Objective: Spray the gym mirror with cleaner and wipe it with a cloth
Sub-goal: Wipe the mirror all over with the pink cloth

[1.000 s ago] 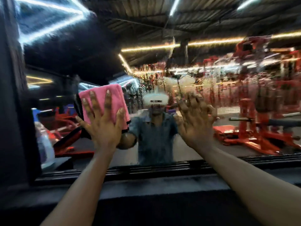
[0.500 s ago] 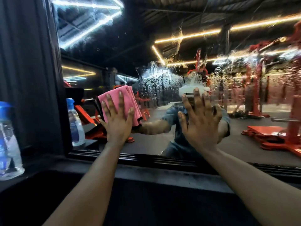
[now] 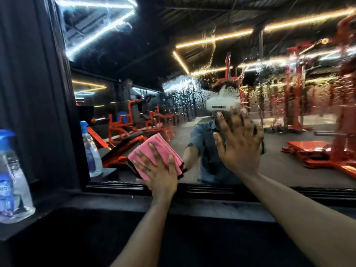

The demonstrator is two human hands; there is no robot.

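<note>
While the bottle [image 3: 13, 176] label blurs unreadably, left hand [image 3: 160, 171] flat presses cloth [image 3: 154, 151]; right hand [image 3: 239, 145] flat on mirror [image 3: 134, 83].

Bottle [image 3: 11, 176] blocks left ledge; mirror [image 3: 279, 166] lower right unobstructed.

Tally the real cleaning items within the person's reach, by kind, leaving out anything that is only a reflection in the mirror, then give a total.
Pink cloth: 1, pressed to the mirror under the left hand.
Clear bottle with blue cap: 1, on the ledge at left; the bottle seen in the glass is its reflection.
Total: 2
</note>
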